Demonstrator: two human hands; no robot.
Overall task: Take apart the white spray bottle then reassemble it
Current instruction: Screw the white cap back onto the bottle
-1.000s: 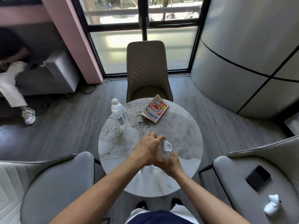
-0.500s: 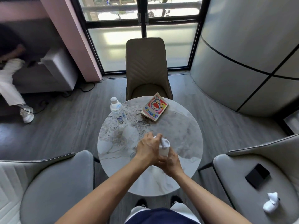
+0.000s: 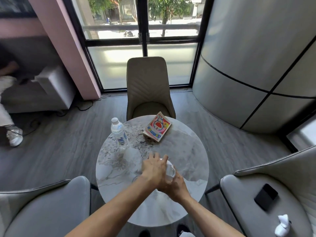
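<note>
While both hands clasp rounded white spray bottle [image 3: 170,169], veined marble table [image 3: 188,151]

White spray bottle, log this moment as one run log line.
stage: top being worked | left hand: over white spray bottle top | right hand: holds body | place: above round table

The round table [image 3: 188,151] is glossy veined marble. At eleven o'clock stands a clear plastic water bottle [image 3: 119,134]; at one o'clock lies a glossy paper comic book [image 3: 158,127]. The white spray bottle [image 3: 170,170] looks smooth plastic.
</note>
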